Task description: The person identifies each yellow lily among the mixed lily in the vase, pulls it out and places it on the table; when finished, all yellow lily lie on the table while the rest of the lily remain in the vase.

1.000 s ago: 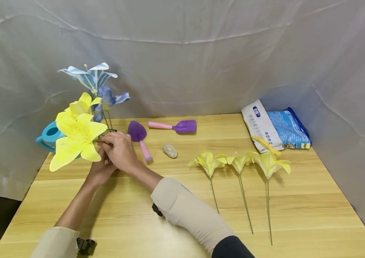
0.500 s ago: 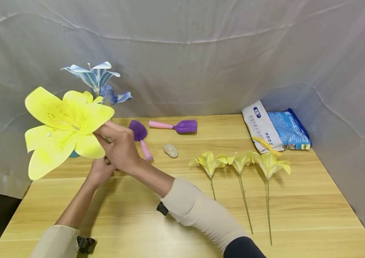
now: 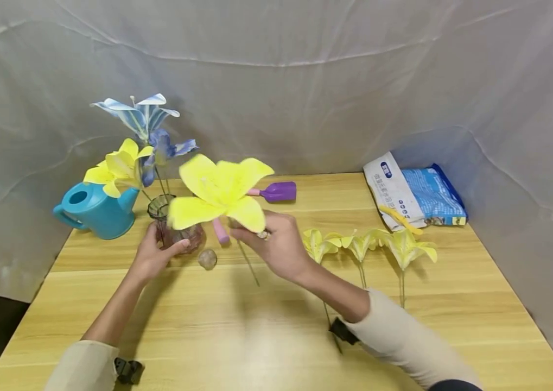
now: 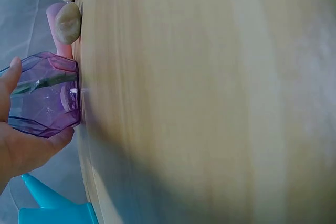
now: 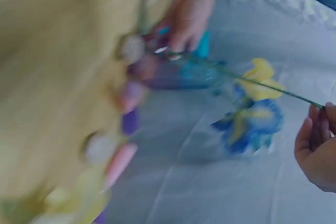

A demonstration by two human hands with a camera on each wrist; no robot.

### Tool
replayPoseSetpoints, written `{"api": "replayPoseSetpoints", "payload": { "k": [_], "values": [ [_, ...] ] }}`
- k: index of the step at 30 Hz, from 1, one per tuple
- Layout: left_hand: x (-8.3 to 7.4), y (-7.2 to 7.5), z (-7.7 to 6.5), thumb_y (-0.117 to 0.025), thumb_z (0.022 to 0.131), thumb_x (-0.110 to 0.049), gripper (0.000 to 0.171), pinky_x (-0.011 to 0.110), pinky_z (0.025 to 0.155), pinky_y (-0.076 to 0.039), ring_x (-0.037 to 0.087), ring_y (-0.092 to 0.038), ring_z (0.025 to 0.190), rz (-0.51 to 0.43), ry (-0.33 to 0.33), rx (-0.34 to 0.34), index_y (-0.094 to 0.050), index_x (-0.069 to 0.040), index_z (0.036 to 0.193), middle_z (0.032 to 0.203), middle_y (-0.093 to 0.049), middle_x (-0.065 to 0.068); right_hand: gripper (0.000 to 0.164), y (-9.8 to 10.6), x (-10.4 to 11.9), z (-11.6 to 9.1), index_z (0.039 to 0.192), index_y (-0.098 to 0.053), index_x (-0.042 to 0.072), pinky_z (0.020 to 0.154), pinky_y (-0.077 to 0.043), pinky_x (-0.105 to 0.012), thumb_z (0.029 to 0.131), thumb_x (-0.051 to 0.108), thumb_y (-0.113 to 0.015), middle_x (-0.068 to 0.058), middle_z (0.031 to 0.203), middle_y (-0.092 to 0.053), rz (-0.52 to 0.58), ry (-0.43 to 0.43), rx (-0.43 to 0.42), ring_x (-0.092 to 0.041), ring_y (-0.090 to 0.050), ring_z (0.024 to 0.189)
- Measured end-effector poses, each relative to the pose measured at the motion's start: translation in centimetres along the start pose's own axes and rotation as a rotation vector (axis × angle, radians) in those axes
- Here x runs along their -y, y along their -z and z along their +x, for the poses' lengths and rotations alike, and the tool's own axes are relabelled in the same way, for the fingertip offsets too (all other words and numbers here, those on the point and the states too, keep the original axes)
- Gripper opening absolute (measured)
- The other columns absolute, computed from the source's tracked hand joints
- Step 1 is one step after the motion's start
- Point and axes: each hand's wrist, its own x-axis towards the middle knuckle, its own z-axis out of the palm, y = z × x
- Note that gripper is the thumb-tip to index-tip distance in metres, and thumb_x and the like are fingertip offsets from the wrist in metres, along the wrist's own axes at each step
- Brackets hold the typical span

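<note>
My left hand (image 3: 151,254) grips a purple-tinted, faceted glass vase (image 4: 47,98) standing on the table, thumb and fingers on opposite sides of it. From its dark rim rise a light blue lily (image 3: 141,117), a darker blue flower (image 3: 164,149) and a yellow lily (image 3: 122,165). To the right of the vase, my right hand (image 3: 283,244) pinches the stem of another yellow lily (image 3: 224,190) just under its bloom. That stem (image 5: 262,83) angles down bare below the fingers, and the bloom hides part of the vase in the head view.
A blue watering can (image 3: 102,212) stands left of the vase. Behind are a purple shovel (image 3: 278,191) and a pink handle (image 3: 221,231). One stone (image 3: 208,259) lies near the vase. Several yellow lilies (image 3: 405,250) lie at right, before a blue-and-white bag (image 3: 395,190).
My right hand has lifted the yellow lily up and carried it rightward, away from the vase. The left hand has stayed at the vase. Watering can and vase are again in sight.
</note>
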Motion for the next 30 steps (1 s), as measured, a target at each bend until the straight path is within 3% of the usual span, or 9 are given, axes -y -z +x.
{"api": "replayPoseSetpoints", "payload": {
  "k": [7, 10, 19, 26, 30],
  "values": [
    [0.0, 0.0, 0.0, -0.065, 0.077, -0.041, 0.085, 0.051, 0.092, -0.03, 0.039, -0.031, 0.117, 0.018, 0.011, 0.006, -0.017, -0.002, 0.135, 0.125, -0.035, 0.025, 0.008, 4.0, -2.0, -6.5, 0.085, -0.067, 0.008, 0.059, -0.049, -0.022, 0.078, 0.011, -0.067, 0.001, 0.079, -0.065, -0.136, -0.479, 0.229, -0.011, -0.059, 0.067],
    [-0.2, 0.0, 0.0, -0.065, 0.077, -0.04, 0.083, 0.05, 0.092, -0.03, 0.038, -0.032, 0.117, 0.018, 0.002, 0.004, -0.018, -0.002, 0.134, 0.124, -0.036, 0.025, 0.008, 4.7, -2.7, -8.7, 0.084, -0.067, 0.005, 0.058, -0.048, -0.022, 0.078, 0.01, -0.066, 0.0, 0.077, -0.064, -0.147, -0.596, 0.307, -0.014, -0.059, 0.066],
    [-0.3, 0.0, 0.0, -0.065, 0.078, -0.038, 0.084, 0.051, 0.092, -0.03, 0.038, -0.031, 0.118, 0.003, 0.001, 0.005, -0.016, -0.002, 0.135, 0.125, -0.035, 0.025, 0.006, 4.3, -5.5, -11.2, 0.076, -0.067, 0.002, 0.047, -0.045, -0.023, 0.079, 0.003, -0.062, -0.004, 0.066, -0.063, -0.165, -0.702, 0.394, -0.018, -0.059, 0.057],
    [-0.3, 0.0, 0.0, -0.065, 0.077, -0.04, 0.084, 0.05, 0.091, -0.031, 0.036, -0.032, 0.117, 0.011, 0.013, 0.0, -0.017, -0.004, 0.136, 0.124, -0.036, 0.023, 0.008, 3.9, -6.9, -10.8, 0.076, -0.067, 0.002, 0.046, -0.044, -0.024, 0.08, 0.006, -0.062, -0.003, 0.063, -0.063, -0.215, -0.725, 0.398, -0.017, -0.059, 0.054],
    [-0.2, -0.1, 0.1, -0.065, 0.077, -0.041, 0.083, 0.049, 0.089, -0.032, 0.035, -0.034, 0.115, 0.016, 0.012, -0.006, -0.019, -0.004, 0.134, 0.122, -0.038, 0.022, 0.008, 4.2, -6.9, -10.2, 0.079, -0.068, 0.004, 0.052, -0.046, -0.024, 0.08, 0.01, -0.063, -0.002, 0.067, -0.063, -0.28, -0.714, 0.391, -0.013, -0.058, 0.057]
  ]
}}
